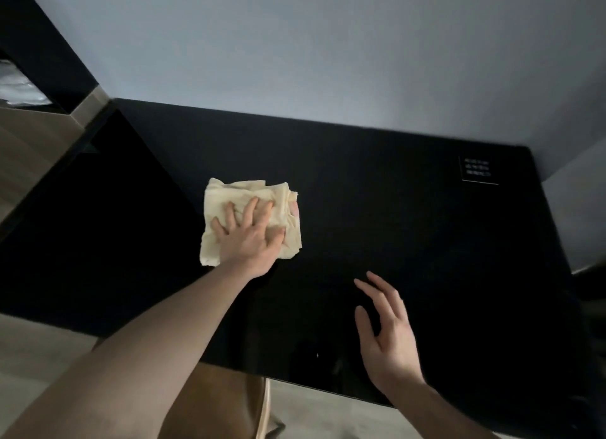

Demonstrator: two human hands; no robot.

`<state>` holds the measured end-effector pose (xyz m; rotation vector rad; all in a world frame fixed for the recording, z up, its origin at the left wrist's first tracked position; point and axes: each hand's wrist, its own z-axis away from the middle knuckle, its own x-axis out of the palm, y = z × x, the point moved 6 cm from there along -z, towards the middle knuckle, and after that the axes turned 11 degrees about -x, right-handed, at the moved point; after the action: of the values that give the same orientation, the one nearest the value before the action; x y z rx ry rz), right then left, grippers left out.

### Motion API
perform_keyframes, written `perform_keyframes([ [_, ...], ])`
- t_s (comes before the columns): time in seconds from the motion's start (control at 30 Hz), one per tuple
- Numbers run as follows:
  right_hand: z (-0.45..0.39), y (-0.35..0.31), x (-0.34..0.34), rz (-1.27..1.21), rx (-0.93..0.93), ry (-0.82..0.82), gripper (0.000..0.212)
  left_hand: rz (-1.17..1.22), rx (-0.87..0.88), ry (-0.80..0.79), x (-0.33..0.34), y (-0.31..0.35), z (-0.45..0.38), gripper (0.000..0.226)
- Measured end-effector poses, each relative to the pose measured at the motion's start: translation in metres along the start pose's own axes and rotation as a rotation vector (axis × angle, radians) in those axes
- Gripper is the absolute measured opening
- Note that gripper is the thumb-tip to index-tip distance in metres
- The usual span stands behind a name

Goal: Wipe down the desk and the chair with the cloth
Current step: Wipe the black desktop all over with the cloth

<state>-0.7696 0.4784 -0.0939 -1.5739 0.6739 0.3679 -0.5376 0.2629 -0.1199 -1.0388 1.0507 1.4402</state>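
Black surface [377,209]: hard, flat, looks slick. Chair [229,402] tucked under near edge. Cloth [242,193] left of centre: soft, light, bunches easily, so we pin it flat-palmed. Left hand [249,238] presses it, fingers spread; right hand [388,337] hovers relaxed, empty.

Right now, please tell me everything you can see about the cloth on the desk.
The cloth is pale cream fabric, soft and wrinkled, folded into a rough square of several layers with uneven edges. It lies flat on the black desk, toward the desk's left part. The left hand presses on its near half with spread fingers, covering part of it. A small pinkish spot shows at its right edge; what it is cannot be told. The right hand does not touch it.
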Motion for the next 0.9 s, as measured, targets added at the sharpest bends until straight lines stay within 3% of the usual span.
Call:
perform_keyframes([
  [0.13,0.009,0.076,-0.078,0.338,-0.004,-0.040,0.051,-0.005,0.088,-0.027,0.013,0.090,0.027,0.071],
  [0.27,0.028,0.142,-0.142,0.521,0.145,-0.006,0.057,-0.021,0.183,-0.049,0.026,0.180,0.052,0.072],
  [0.67,0.042,0.173,-0.173,0.453,0.048,0.109,0.053,-0.091,0.420,-0.092,0.059,0.374,0.111,0.073],
  [0.9,0.042,0.171,-0.179,0.325,0.061,0.212,0.045,-0.061,0.524,-0.146,0.057,0.388,0.129,0.067],
])
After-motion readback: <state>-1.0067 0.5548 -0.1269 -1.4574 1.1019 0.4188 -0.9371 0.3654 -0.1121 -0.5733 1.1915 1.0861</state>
